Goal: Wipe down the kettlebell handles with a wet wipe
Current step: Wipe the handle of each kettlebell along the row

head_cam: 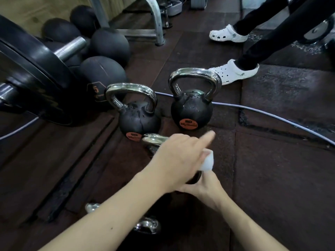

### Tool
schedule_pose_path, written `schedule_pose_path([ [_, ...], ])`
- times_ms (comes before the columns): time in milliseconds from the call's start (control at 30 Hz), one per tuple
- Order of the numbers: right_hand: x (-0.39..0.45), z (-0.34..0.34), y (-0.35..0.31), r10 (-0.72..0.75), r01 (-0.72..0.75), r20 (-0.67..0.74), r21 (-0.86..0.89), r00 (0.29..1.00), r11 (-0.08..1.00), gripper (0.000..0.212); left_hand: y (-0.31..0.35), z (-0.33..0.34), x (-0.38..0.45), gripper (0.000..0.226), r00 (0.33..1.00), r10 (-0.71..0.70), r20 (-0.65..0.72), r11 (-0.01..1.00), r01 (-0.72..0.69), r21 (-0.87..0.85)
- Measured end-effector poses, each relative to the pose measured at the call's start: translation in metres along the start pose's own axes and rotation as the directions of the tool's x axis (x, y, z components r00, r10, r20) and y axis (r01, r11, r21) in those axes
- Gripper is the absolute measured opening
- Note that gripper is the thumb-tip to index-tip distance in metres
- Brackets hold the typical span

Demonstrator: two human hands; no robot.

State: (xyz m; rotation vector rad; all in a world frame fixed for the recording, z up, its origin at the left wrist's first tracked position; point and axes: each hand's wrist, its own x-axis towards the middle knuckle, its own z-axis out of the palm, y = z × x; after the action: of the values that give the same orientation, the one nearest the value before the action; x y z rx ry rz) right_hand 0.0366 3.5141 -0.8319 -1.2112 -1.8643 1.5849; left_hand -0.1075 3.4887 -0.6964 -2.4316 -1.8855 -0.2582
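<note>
Four black kettlebells with chrome handles stand on the dark rubber floor. Two are upright at the back, the left kettlebell point(138, 116) and the right kettlebell point(192, 110), both beaded with water. A third kettlebell point(154, 139) sits nearer, mostly hidden under my hands, with only part of its handle showing. My left hand point(174, 160) reaches across it, index finger stretched out, the other fingers closed on a white wet wipe point(207, 161) at the handle's right side. My right hand point(204, 189) grips this kettlebell's dark body from the right. A fourth kettlebell point(146, 226) lies under my left forearm.
Black medicine balls point(101, 73) and a barbell with weight plates point(36, 73) crowd the left. A grey cable point(272, 116) runs across the floor behind the kettlebells. Another person's legs in white clogs point(233, 71) stand at the back right. A metal rack frame point(157, 24) rises behind.
</note>
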Motion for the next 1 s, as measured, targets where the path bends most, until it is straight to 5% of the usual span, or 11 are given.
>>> schedule_pose_path([
  [100,0.001,0.002,0.001,-0.005,0.007,-0.028,0.066,1.000,0.998,0.109,-0.025,-0.015,-0.003,0.031,0.989,-0.146,-0.014,0.989,0.146,-0.017],
  [367,0.005,0.005,0.012,0.035,-0.033,-0.017,0.082,0.999,0.996,0.123,-0.071,-0.002,-0.035,0.048,0.908,-0.411,-0.083,0.893,0.383,-0.236],
  [533,0.005,0.003,0.010,0.016,-0.016,-0.016,0.041,1.000,0.999,0.120,-0.021,-0.010,-0.005,0.022,0.981,-0.193,-0.036,0.974,0.196,0.117],
  [667,0.003,0.003,0.003,0.029,-0.028,0.015,-0.033,0.999,0.999,0.072,0.011,0.017,0.005,0.035,0.990,0.001,-0.141,0.988,0.021,0.151],
  [733,0.005,0.003,0.003,0.017,-0.017,-0.002,-0.040,1.000,0.999,0.072,0.008,0.018,-0.002,0.044,0.989,0.007,-0.149,0.987,0.017,0.160],
  [900,0.004,0.001,0.001,-0.028,0.029,-0.031,0.028,0.999,0.999,0.110,-0.049,-0.001,-0.023,0.035,0.951,-0.305,-0.042,0.952,0.306,0.008],
  [1000,0.004,0.002,0.000,-0.041,0.041,-0.023,0.012,0.999,0.999,0.110,-0.081,0.008,-0.043,0.039,0.843,-0.537,0.017,0.795,0.513,-0.325],
])
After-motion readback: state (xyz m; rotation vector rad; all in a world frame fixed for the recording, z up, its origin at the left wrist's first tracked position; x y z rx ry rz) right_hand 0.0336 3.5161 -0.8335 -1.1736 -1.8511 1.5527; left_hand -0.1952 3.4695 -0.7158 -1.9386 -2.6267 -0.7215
